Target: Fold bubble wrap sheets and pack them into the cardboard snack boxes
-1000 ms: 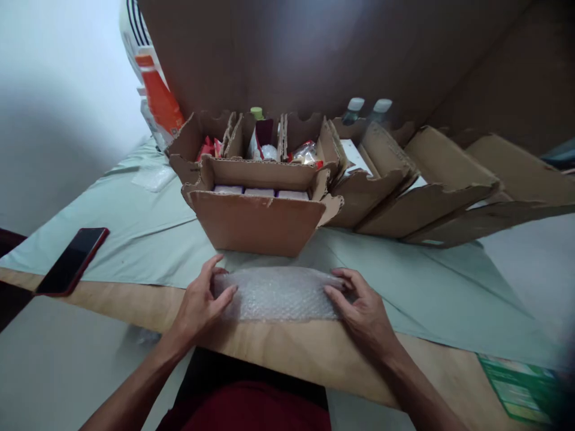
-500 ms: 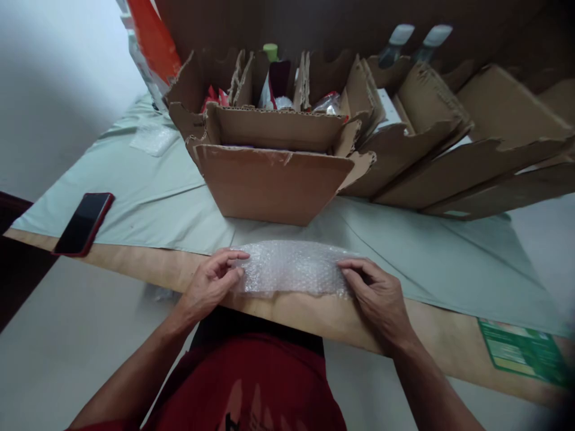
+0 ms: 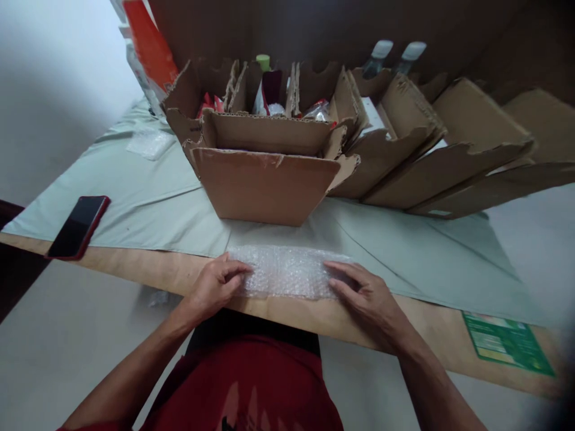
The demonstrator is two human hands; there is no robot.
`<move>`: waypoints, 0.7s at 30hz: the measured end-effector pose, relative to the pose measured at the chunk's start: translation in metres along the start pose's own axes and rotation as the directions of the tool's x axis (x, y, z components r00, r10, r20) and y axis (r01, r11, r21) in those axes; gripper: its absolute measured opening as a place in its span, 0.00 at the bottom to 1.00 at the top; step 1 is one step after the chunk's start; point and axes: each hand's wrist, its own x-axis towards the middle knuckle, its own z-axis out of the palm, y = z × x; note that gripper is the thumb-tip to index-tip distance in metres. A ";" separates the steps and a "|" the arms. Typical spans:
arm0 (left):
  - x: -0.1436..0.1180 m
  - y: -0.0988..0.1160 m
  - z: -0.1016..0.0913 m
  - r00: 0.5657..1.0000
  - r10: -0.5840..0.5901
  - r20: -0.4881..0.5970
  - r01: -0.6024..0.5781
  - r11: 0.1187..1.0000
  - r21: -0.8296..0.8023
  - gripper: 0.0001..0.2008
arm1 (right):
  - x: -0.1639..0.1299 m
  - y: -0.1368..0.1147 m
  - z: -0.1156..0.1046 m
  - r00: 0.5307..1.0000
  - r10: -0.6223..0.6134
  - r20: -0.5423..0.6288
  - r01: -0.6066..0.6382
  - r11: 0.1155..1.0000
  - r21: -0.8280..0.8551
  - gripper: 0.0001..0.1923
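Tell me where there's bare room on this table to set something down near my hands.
Free: the pale sheet between the phone and the front cardboard box, and the stretch right of the bubble wrap, up to the green card. Crowded: the back, filled by the row of cardboard dividers, and the near edge where the left hand and right hand press the wrap.

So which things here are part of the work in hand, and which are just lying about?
In hand: bubble wrap, pressed flat by left hand and right hand.

Lying about: phone, cardboard box, green card, small bubble wrap piece.
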 end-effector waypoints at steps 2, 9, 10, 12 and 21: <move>-0.001 -0.001 0.002 0.996 0.086 -0.032 -0.083 0.992 0.093 0.16 | 0.001 0.002 -0.001 0.999 -0.029 0.024 0.030 0.999 -0.043 0.14; 0.003 0.032 -0.038 0.819 0.515 -0.254 -0.399 0.829 0.392 0.15 | 0.010 -0.033 -0.030 0.868 -0.429 -0.251 0.365 0.893 -0.264 0.11; 0.007 0.040 -0.048 0.753 0.579 -0.313 -0.408 0.784 0.468 0.14 | 0.013 -0.047 -0.038 0.810 -0.495 -0.314 0.398 0.858 -0.324 0.12; 0.022 0.055 -0.069 0.601 0.683 -0.414 -0.373 0.698 0.611 0.13 | 0.027 -0.078 -0.054 0.685 -0.596 -0.419 0.425 0.794 -0.435 0.13; 0.146 0.087 -0.158 0.812 0.496 -0.308 -0.248 0.771 0.587 0.14 | 0.168 -0.138 -0.098 0.901 -0.421 -0.105 0.361 0.861 -0.357 0.11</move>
